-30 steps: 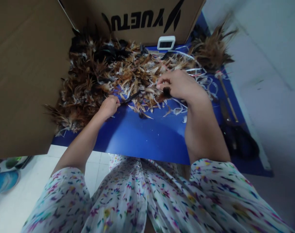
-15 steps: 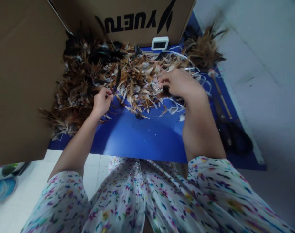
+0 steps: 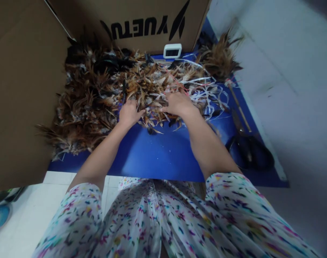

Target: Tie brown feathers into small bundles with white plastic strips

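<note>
On the blue table [image 3: 155, 157], one feather bunch [image 3: 219, 59] looks done and a big heap of feathers [image 3: 80, 104] lies loose

On my left, a big sheet of brown cardboard [image 3: 20, 100] stands up like a wall. At the back is a brown box [image 3: 149, 41] with black letters upside down. The feathers spread right across the middle, from the cardboard to my right hand [image 3: 178, 104] and past it. They are brown, black and white, and most are not tied to anything I can see, so I think there is lots left.

At the far right corner, the feather bunch sits on the end of a stick [image 3: 240, 107], with a bit of white and pink where they meet. It is the only one I can see on a stick. White strings [image 3: 201, 95] lie in a tangle next to my right hand. The scissors [image 3: 249, 153] lie near the stick, and I am not touching them.

Both my hands are in the feathers, a little apart. My left hand [image 3: 129, 113] is loose, with the thumb stuck out wide. My right hand is loose too, its thumb away from its fingers. I see nothing held in either one, but the feathers hide some fingertips. A little white gadget [image 3: 172, 51] stands in front of the box.
</note>
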A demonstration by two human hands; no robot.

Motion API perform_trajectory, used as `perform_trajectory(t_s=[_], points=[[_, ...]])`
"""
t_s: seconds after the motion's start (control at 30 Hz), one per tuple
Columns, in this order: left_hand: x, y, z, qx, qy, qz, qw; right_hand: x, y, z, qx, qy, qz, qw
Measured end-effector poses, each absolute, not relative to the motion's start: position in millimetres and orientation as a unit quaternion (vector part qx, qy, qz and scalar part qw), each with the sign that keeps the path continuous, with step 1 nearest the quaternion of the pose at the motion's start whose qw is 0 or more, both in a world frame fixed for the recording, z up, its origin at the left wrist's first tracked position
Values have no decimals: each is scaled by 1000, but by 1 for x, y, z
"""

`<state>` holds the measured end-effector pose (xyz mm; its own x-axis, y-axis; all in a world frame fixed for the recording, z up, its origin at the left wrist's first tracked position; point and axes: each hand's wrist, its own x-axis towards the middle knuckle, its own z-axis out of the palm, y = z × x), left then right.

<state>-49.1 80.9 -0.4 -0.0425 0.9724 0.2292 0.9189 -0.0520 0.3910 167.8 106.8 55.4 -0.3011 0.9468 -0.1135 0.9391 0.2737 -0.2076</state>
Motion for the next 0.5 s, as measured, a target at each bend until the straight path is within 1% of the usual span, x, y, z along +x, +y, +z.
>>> perform_trajectory(t_s=[0.1, 0.2, 0.3, 0.37, 0.47, 0.5], points=[[-41, 81, -1, 702, 685, 188, 55, 163, 108, 49, -586, -802, 113, 4], [-36, 78, 1, 732, 656, 175, 60, 169, 111, 51, -565, -814, 132, 26], [-31, 79, 4, 770, 598, 197, 100, 181, 113, 58, -544, -826, 142, 46], [-31, 86, 8, 778, 573, 234, 112, 189, 113, 64, -545, -825, 143, 40], [-40, 110, 16, 739, 602, 296, 58, 195, 110, 73, -564, -812, 143, 43], [-44, 120, 19, 726, 619, 298, 34, 196, 109, 76, -568, -810, 141, 49]])
